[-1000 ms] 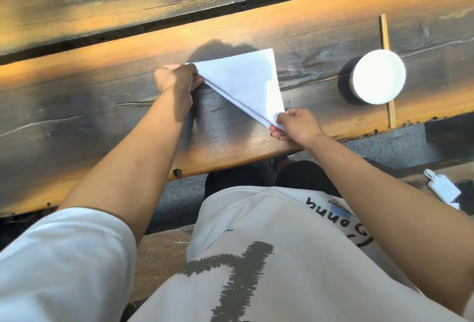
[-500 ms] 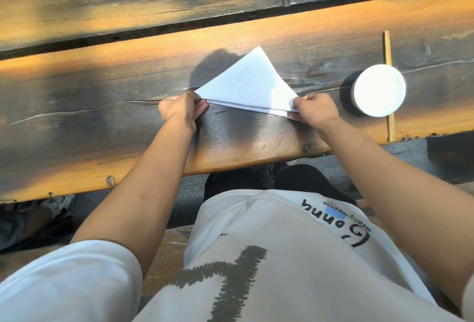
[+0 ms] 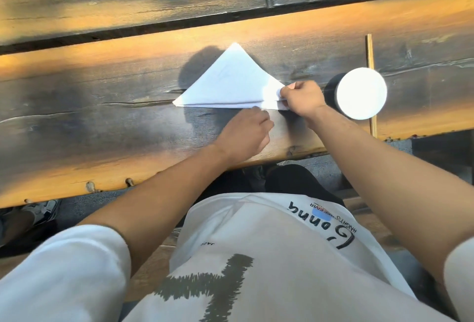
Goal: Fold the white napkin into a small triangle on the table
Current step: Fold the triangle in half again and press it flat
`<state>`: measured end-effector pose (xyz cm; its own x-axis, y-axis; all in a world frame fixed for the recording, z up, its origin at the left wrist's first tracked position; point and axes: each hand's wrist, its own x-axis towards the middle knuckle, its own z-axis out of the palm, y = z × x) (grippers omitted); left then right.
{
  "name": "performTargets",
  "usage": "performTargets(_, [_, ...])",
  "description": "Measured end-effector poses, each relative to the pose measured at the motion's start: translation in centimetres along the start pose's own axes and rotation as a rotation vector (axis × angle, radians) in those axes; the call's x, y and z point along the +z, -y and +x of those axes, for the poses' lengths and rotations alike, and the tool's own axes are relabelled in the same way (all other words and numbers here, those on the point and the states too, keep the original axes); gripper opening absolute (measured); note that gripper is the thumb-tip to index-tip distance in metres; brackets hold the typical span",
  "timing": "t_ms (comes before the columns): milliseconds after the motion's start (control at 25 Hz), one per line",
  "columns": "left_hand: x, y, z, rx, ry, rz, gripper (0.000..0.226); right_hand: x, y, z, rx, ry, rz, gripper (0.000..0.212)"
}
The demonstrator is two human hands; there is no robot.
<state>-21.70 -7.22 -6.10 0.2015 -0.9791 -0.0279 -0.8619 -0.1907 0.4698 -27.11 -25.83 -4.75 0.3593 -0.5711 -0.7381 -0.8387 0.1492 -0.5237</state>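
The white napkin (image 3: 230, 83) lies flat on the dark wooden table (image 3: 102, 116) as a triangle, its point away from me and its long folded edge toward me. My right hand (image 3: 300, 98) pinches the napkin's right corner between thumb and fingers. My left hand (image 3: 243, 134) rests just in front of the long edge, right of its middle, with its fingertips touching that edge; its fingers are curled and hold nothing. The napkin's left corner lies free on the wood.
A white round lid on a dark container (image 3: 359, 93) stands just right of my right hand. A thin wooden stick (image 3: 370, 70) lies behind and under it. The table's near edge (image 3: 154, 180) runs across below my hands. A shoe (image 3: 43, 210) shows under the table.
My left hand let go of the napkin's left corner and moved right along the folded edge, close to my right hand. The napkin now lies flatter, long edge level.
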Motion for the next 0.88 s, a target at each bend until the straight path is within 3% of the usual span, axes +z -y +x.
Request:
performTargets(160, [1.7,-1.4,2.0,0.095,0.077,0.064,0.039,-0.7,1.5,-0.9,-0.049,0.004,-0.109,0.025])
performTargets(480, [1.9,-1.3,1.5,0.029,0.099,0.224,0.046,-0.6,-0.2,-0.7,0.003,-0.011,0.057,0.015])
performTargets(640, [1.7,-1.6,1.7,-0.038,0.212,0.283,0.061,-1.0,-1.2,-0.7,0.009,-0.027,0.037,0.008])
performTargets(880, [2.5,-2.8,1.4,-0.125,0.341,0.291,0.073,-1.6,-1.4,-1.2,0.029,-0.061,-0.006,0.014])
